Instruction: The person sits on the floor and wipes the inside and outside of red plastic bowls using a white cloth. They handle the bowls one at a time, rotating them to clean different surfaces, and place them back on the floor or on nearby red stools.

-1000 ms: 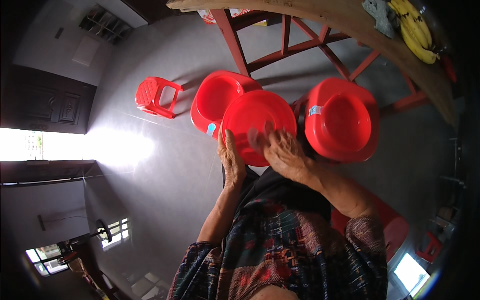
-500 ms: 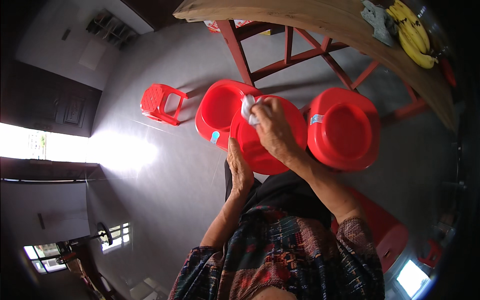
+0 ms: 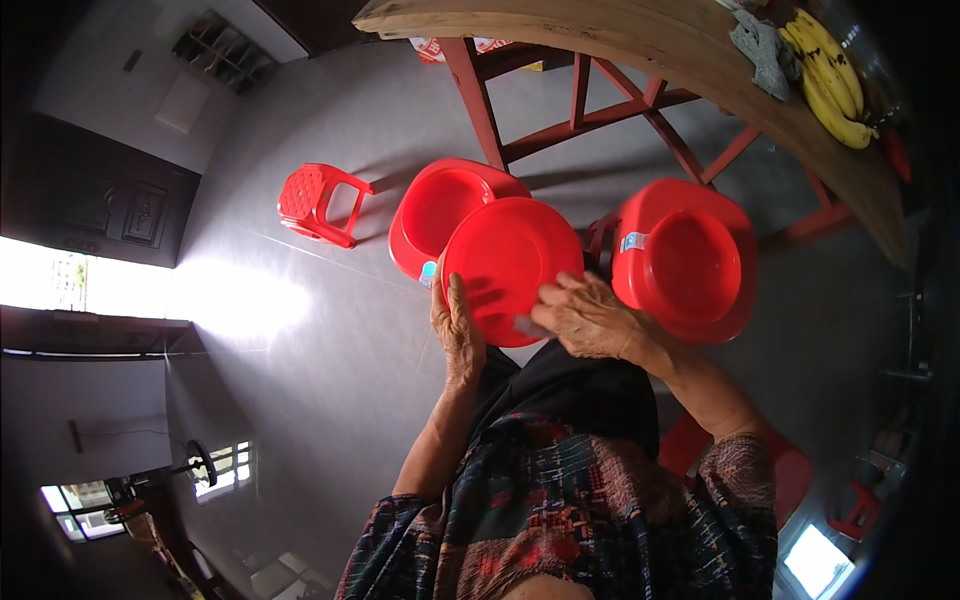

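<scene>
A round red plastic basin (image 3: 515, 245) is tilted over my lap. My left hand (image 3: 458, 335) grips its left edge, with the thumb over the rim. At its lower right edge, my right hand (image 3: 590, 318) is closed and bent over the rim. A pale, blurred bit of white cloth (image 3: 530, 326) shows under its fingertips. Just beyond the basin is a red plastic piece (image 3: 410, 235) with a rounded-square rim and a round hollow, partly covered by the basin. To the right sits a similar red plastic piece (image 3: 690, 265) with a small label.
A small red stool (image 3: 320, 205) is on the grey floor at the left. Ahead, a wooden table (image 3: 600, 35) on red legs carries bananas (image 3: 830, 85) and a grey cloth (image 3: 765, 55). Something large and red (image 3: 790, 470) is beside my right elbow.
My right hand has moved the white cloth from the basin's far side down to its near right edge. The basin has turned and shifted slightly left; my left hand still holds it.
</scene>
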Tool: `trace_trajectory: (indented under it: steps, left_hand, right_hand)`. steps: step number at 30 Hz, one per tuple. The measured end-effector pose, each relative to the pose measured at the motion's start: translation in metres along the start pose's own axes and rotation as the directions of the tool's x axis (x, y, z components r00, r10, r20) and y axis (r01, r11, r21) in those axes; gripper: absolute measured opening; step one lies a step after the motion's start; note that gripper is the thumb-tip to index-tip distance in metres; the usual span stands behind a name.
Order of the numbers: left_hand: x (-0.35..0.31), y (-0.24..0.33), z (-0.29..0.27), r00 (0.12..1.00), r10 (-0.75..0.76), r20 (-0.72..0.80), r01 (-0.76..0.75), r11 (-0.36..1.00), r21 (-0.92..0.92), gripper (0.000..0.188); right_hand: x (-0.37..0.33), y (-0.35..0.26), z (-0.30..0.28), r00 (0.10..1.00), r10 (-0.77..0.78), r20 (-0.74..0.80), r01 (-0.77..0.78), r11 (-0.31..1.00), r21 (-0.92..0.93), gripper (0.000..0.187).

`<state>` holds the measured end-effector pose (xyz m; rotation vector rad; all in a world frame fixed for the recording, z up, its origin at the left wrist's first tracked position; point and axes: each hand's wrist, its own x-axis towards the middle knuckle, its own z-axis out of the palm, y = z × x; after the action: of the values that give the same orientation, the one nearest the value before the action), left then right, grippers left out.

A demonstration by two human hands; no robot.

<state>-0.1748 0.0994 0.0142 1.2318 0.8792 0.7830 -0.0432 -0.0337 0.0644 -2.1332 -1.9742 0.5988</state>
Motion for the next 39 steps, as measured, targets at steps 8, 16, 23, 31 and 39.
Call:
trace_trajectory:
  steps: [8, 16, 23, 31, 39]
  left_hand:
    - [-0.012, 0.024, 0.017, 0.992, 0.119, 0.040, -0.124, 0.976, 0.181, 0.046]
    - [-0.008, 0.008, 0.013, 0.988, 0.143, 0.063, -0.151, 0.978, 0.147, 0.046]
    - [-0.002, -0.003, 0.008, 0.997, -0.017, -0.073, 0.017, 1.000, 0.006, 0.054]
    - [0.050, -0.038, -0.017, 0.958, -0.159, -0.240, 0.114, 0.975, -0.191, 0.062]
    - [0.092, -0.054, -0.026, 0.915, -0.292, -0.278, 0.265, 0.955, -0.129, 0.072]
  right_hand:
    - [0.029, 0.031, -0.002, 0.828, -0.146, -0.542, -0.172, 0.853, -0.493, 0.030]
    - [0.002, 0.007, 0.053, 0.963, 0.014, -0.270, -0.068, 0.980, -0.189, 0.036]
    - [0.007, -0.022, 0.036, 0.949, -0.081, -0.304, 0.254, 0.768, 0.588, 0.022]
    - [-0.009, -0.017, 0.042, 0.952, -0.088, -0.292, 0.257, 0.745, 0.616, 0.025]
    - [-0.024, -0.013, 0.056, 0.965, 0.028, -0.261, 0.165, 0.708, 0.686, 0.024]
